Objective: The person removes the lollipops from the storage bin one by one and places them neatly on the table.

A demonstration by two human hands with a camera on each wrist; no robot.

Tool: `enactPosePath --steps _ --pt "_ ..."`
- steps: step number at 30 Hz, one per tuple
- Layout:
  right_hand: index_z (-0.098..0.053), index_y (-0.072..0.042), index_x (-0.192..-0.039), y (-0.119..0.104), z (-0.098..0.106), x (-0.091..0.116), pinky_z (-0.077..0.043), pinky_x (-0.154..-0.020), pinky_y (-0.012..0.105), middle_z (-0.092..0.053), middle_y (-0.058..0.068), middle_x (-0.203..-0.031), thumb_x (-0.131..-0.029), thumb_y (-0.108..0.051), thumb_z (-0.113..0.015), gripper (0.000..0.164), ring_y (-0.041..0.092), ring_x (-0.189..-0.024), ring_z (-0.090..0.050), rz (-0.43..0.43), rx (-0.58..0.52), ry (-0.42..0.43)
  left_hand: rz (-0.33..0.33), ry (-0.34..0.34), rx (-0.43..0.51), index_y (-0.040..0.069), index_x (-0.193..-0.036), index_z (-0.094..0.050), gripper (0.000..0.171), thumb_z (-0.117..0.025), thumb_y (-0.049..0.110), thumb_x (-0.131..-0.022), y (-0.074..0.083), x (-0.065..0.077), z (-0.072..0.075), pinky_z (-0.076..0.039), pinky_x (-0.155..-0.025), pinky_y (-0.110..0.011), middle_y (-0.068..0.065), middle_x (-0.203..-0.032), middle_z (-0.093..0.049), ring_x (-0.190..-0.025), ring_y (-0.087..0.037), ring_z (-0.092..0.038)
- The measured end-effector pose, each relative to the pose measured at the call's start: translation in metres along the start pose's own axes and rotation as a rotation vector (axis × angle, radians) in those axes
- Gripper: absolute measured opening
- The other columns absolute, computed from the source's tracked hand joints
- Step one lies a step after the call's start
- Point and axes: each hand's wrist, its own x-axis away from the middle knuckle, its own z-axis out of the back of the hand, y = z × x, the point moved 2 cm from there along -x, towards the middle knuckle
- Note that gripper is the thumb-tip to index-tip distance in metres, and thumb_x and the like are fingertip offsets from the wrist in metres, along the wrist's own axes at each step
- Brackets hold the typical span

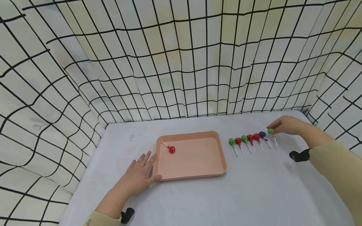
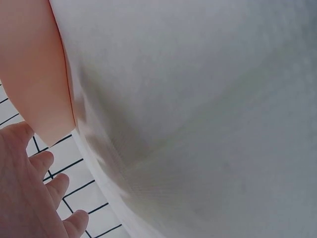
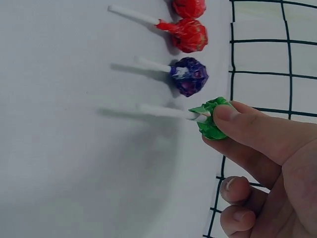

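Note:
A green-wrapped lollipop (image 3: 210,119) is pinched by its head between the thumb and forefinger of my right hand (image 1: 288,125), its white stick pointing toward the front of the table. It is at the right end of a row of lollipops, beside a purple one (image 3: 189,77). My left hand (image 1: 138,177) lies with fingers spread at the left edge of a pink tray (image 1: 192,176), thumb at the tray's near left corner. Inside the tray, toward its upper left, rests one red lollipop (image 1: 171,149).
Left of the purple lollipop, the row holds red lollipops (image 1: 256,137) and green ones (image 1: 232,142), sticks toward me. A white cloth covers the table (image 1: 198,201). White walls with a black grid (image 1: 181,62) stand behind and at both sides.

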Motion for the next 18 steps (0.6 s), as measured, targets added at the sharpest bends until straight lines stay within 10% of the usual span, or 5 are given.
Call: enactPosePath --steps 18 --pt "-0.067 -0.005 -0.128 0.013 -0.022 -0.017 -0.037 -0.1 0.07 -0.057 0.029 -0.133 -0.095 -0.021 -0.067 0.037 0.054 -0.125 -0.044 -0.057 -0.027 0.0 0.009 -0.001 0.0 0.018 -0.159 -0.023 0.094 -0.058 0.068 -0.087 -0.001 0.0 -0.001 -0.011 -0.118 -0.062 -0.012 -0.165 -0.016 -0.15 -0.037 -0.015"
